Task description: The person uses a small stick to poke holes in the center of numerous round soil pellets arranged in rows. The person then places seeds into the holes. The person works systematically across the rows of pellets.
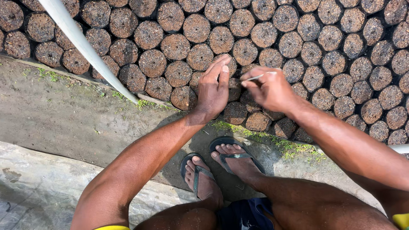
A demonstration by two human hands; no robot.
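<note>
arms bare | flip-flops (226,159) dark | shorts (245,215) navy | sleeves (111,228) possibly yellow

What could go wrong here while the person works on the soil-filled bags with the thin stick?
1. The thin stick, pinched in the right hand, looks slender and might snap if pushed hard into the soil.
2. The left hand rests on the soil-filled nursery bags; the stick tip is close and could prick it.
3. Bags at the row's edge could topple.

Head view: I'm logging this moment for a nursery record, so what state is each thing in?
Left hand: flat, fingers extended, resting on the soil-filled bags.
Right hand: pinched shut on thin stick.
Soil-filled bags: upright, packed in rows, filled.
White pipe: slanting across the bags.
Sandals: worn.
</note>
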